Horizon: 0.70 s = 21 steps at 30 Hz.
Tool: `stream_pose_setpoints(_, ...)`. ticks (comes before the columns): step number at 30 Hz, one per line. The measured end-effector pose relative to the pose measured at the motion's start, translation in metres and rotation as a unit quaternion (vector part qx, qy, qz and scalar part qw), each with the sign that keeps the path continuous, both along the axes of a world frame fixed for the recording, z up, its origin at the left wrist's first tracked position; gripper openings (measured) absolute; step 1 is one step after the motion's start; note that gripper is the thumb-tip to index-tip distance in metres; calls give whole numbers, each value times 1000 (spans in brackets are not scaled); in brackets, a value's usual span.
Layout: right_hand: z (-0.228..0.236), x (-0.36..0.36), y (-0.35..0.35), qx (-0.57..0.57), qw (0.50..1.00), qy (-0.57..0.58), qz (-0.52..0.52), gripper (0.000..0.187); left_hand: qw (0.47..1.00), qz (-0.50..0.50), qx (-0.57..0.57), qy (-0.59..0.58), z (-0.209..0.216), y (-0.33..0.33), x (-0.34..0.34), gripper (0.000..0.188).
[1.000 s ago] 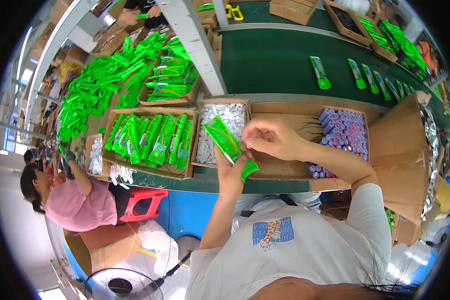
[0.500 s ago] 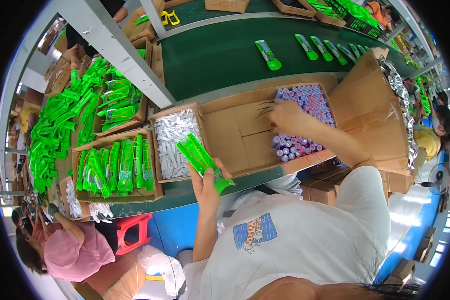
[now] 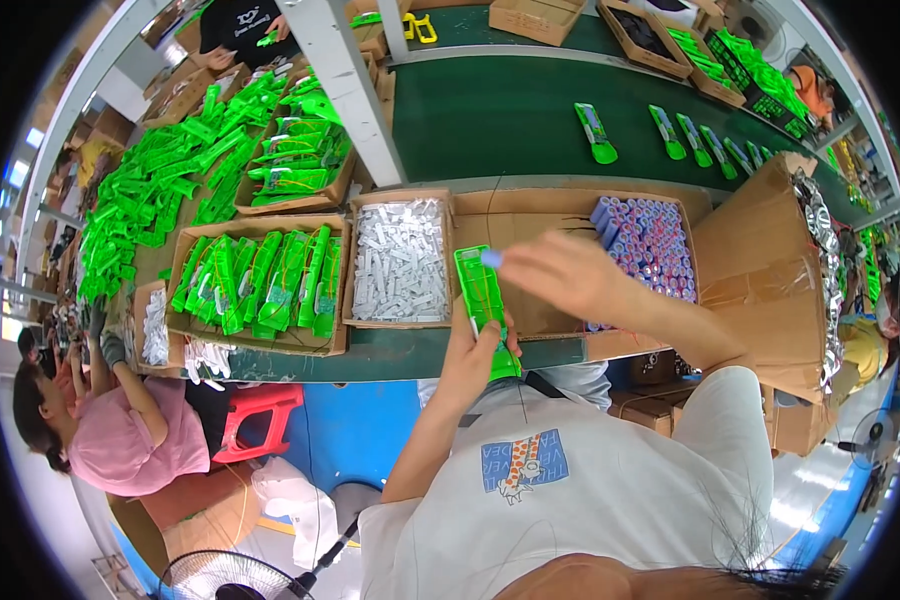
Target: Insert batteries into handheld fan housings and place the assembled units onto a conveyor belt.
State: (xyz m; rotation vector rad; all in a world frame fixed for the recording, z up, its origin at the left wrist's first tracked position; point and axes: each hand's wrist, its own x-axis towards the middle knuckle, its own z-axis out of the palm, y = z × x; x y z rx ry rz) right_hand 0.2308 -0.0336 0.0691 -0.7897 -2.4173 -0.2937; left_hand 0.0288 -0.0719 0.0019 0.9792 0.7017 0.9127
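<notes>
My left hand [image 3: 466, 358] is closed around the lower part of a long bright-green plastic casing [image 3: 481, 288], its open side facing up. Over the casing's top end, my right hand [image 3: 568, 272], slightly blurred, pinches a small purple-blue battery cell [image 3: 492, 258]. The cell is at the casing's edge; whether it touches cannot be told. Beneath my right arm and beyond it, a cardboard box [image 3: 530, 323] holds many purple battery cells [image 3: 652, 240] with wires at its right side. Left of my left hand stands a box of small white plastic parts [image 3: 402, 262].
A box of green casings with wires [image 3: 255, 280] stands farther left, beside a heap of green parts [image 3: 140, 215]. Finished-looking green pieces [image 3: 595, 135] lie on the dark green belt [image 3: 490, 110]. A metal post [image 3: 345, 90] rises behind the boxes. A co-worker in pink [image 3: 140, 430] sits left.
My right hand has come left from the box of cells to the casing, bringing a battery cell. My left hand has turned the casing more upright. The view has shifted leftward.
</notes>
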Motion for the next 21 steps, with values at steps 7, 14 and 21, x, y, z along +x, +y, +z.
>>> stream_pose_setpoints(7,-17,-28,1,22,988,-59,143,43,1000,18,-10,7,-7,7,-5,40)
stream_pose_setpoints(14,-29,-44,3,-166,974,63,142,33,996,-25,-47,-74,-1,3,-38,50)
stream_pose_setpoints(21,-34,-64,54,-633,750,166,95,36,999,-38,9,25,-18,-11,-43,36)
